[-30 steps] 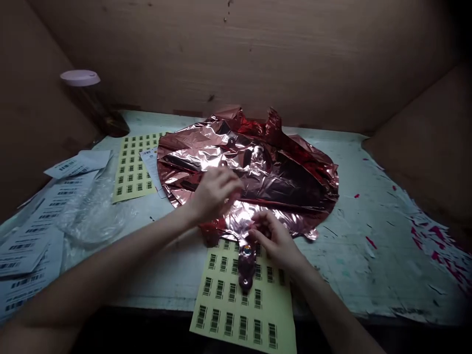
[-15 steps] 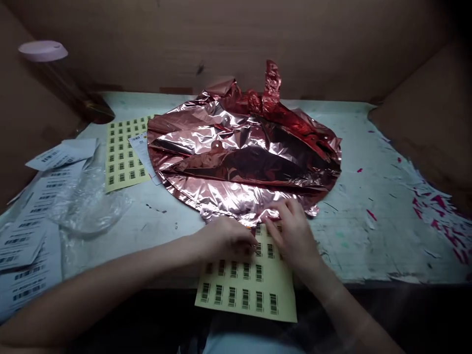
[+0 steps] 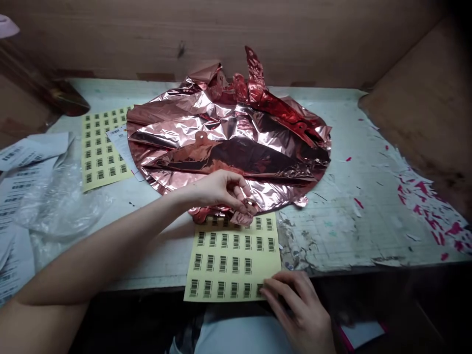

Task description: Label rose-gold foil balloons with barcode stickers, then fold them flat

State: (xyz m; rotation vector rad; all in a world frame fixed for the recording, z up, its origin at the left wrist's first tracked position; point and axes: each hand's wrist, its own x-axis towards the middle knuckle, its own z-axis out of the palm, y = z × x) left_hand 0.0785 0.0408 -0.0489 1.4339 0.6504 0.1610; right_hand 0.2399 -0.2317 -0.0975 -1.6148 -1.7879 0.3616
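A flat, crumpled rose-gold foil balloon point(image 3: 228, 152) lies across the table. My left hand point(image 3: 230, 191) is closed in a pinch on a small tab at the balloon's near edge. Partly under that edge is a yellow sheet of barcode labels point(image 3: 228, 250), its near end reaching past the table's front edge. At the sheet's lower right corner, my right hand point(image 3: 300, 309) has its thumb and fingertips closed on the last label of the bottom row. Whether that label is lifting from the sheet is hidden by the fingertips.
A second label sheet point(image 3: 98, 167) and a white card point(image 3: 123, 147) lie left of the balloon. Further left are clear plastic wrap point(image 3: 62, 201) and printed papers point(image 3: 22, 184). A clear tube point(image 3: 44, 78) leans in the back left corner. Pink and white scraps point(image 3: 438, 216) litter the right side.
My right hand has left the balloon's edge and come down to the label sheet's lower right corner. The left hand has risen slightly, now pinching the balloon's tab. The view has shifted right.
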